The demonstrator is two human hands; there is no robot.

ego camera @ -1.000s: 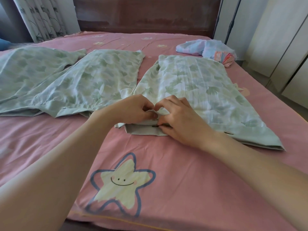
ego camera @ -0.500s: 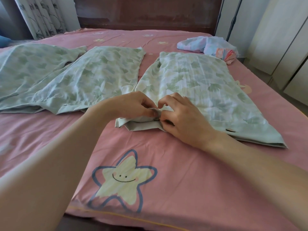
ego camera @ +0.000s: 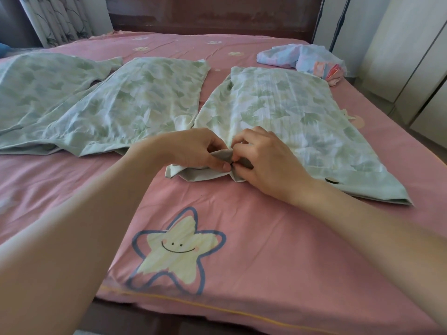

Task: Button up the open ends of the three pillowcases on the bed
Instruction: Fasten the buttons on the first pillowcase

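Three pillowcases (ego camera: 150, 102) | pink bed (ego camera: 254, 238) (star print) | white wardrobe (ego camera: 411, 56)

One head-worn wide-angle view looks forward and down from the near edge of the bed (ego camera: 242, 213) toward the headboard (ego camera: 212, 15). It sits close above both forearms. The fingers (ego camera: 219, 163) meet near frame centre; pillowcases spread beyond and left of them, wardrobe doors (ego camera: 411, 56) far right.
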